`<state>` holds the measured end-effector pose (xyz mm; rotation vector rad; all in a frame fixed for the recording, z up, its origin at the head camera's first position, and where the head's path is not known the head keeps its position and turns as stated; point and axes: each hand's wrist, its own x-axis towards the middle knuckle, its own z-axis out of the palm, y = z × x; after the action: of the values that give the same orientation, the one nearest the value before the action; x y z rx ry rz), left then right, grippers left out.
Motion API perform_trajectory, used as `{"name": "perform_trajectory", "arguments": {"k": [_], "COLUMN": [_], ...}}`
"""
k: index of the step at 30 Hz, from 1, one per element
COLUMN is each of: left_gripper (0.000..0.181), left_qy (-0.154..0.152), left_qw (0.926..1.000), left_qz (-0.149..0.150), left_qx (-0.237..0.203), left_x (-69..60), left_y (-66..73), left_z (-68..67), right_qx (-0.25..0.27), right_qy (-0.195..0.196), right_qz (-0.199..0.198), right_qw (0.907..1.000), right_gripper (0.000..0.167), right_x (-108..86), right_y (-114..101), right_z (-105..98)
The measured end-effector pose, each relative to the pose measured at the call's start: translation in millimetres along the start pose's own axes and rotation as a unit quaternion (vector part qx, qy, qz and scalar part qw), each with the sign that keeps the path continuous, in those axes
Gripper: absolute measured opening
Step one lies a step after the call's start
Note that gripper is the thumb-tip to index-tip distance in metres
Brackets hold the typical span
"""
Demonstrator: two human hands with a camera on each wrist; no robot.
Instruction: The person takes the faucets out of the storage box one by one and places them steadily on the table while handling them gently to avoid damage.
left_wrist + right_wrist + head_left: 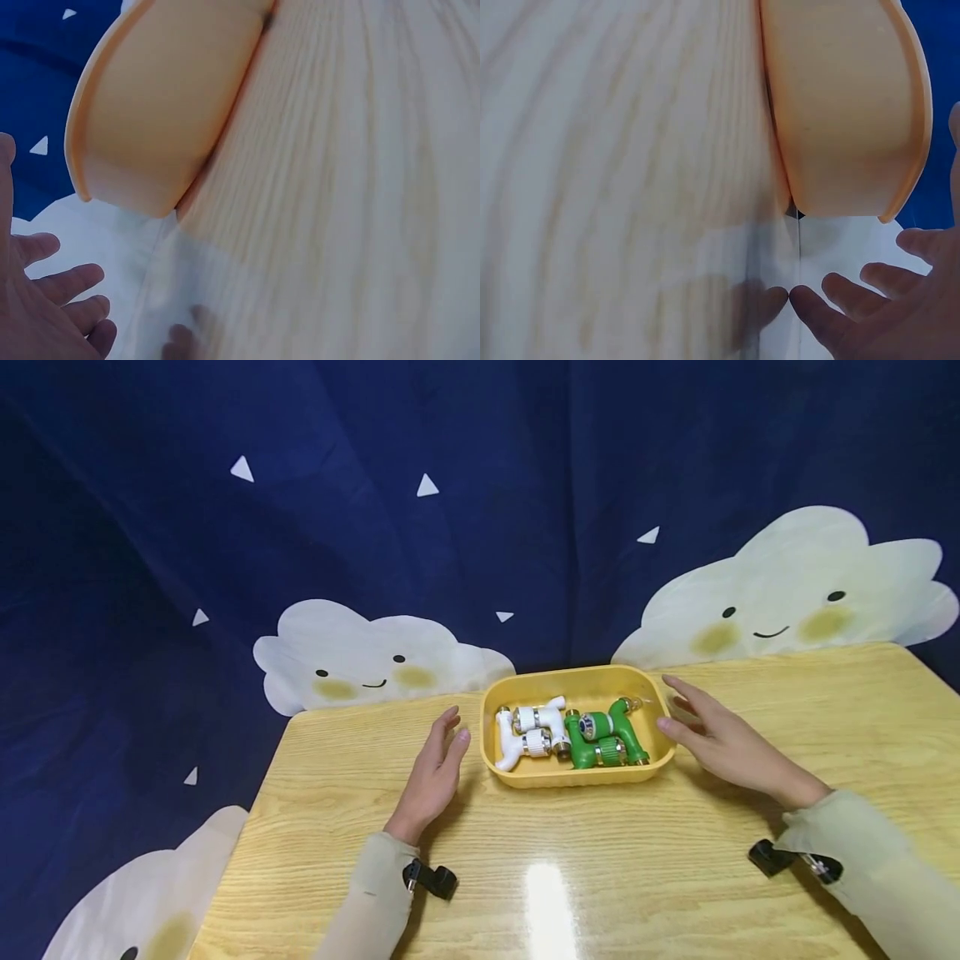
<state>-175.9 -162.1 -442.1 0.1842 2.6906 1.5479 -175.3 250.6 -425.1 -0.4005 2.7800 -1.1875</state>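
Note:
A yellow oblong plastic basin (577, 780) sits at the far side of the wooden table. Inside it, two white plastic taps (552, 718) lie on the left and two green taps (624, 731) on the right. My left hand (435, 768) is beside the basin's left end, apart from it, with relaxed fingers and nothing held. At the right end, my right hand (723, 739) also has loosely extended fingers and no object. Its thumb overlaps the rim in the head view; whether they touch I cannot tell. Both wrist views show the basin's outer wall (165, 105) near the fingers.
The light wooden table (570, 843) has its back edge just behind the basin. Beyond it hangs a dark blue curtain (525, 527) printed with white clouds and small triangles. Each wrist carries a black strap mount (431, 878).

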Motion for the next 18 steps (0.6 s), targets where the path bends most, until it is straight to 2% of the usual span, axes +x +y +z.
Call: {"name": "perform_trajectory", "arguments": {"k": [10, 18], "left_gripper": [0.059, 0.058], "left_qy": [0.002, 0.016], "left_qw": [0.9984, 0.9962], "left_qz": [0.002, 0.004], "left_qx": [-0.057, -0.086], "left_x": [5.3, 14.9], "left_y": [4.6, 9.5], "left_z": [16.1, 26.6], "right_qx": [0.034, 0.04], "right_qy": [0.0, -0.003], "right_qz": [-0.004, 0.019], "right_qw": [0.9994, 0.999], "right_gripper": [0.078, 0.081], "right_x": [7.7, 12.8], "right_y": [-2, 1], "right_z": [6, 9]}}
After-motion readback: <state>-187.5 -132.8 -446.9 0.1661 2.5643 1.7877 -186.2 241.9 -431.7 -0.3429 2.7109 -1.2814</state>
